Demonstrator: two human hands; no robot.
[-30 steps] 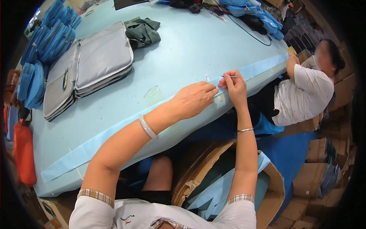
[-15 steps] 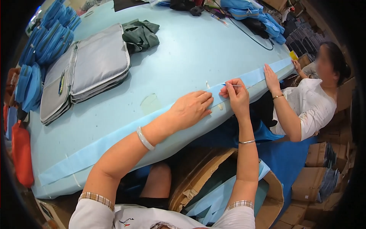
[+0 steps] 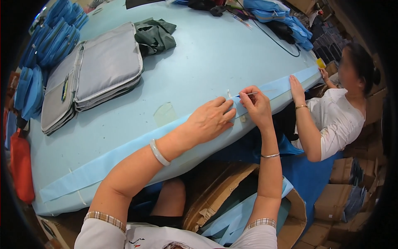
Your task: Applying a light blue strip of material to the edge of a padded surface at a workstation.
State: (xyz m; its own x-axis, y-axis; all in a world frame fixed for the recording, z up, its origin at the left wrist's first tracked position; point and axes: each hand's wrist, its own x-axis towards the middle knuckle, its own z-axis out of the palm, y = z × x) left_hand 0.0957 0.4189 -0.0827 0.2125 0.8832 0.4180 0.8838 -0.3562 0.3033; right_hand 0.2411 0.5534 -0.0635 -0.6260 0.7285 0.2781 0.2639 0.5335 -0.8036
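A long light-blue fabric strip [image 3: 89,171] lies along the table's near edge. My left hand [image 3: 210,119] presses flat on it, palm down, the fingers stretched out toward the right. Just beyond those fingertips, my right hand [image 3: 259,110] pinches a slim pen [image 3: 250,93] between thumb and fingers. The pen's blue tip points left, close to the strip's far edge and a small white mark on the table. Farther right, a co-worker's hand [image 3: 296,89] rests on the same strip, while their other hand [image 3: 324,74] is at its far end beside a yellow object [image 3: 320,63].
Grey zippered cases [image 3: 107,62] are stacked at the left, with crumpled dark-green cloth [image 3: 155,36] behind them. Piles of blue bags [image 3: 58,39] stand at the far left. An open carton [image 3: 296,207] of cut fabric is below my right arm. A black cable [image 3: 275,38] crosses the far right.
The pen and my right hand have shifted slightly left, toward my left fingertips. The left hand stays pressed on the strip. The co-worker leans a little differently, with their near hand still on the strip.
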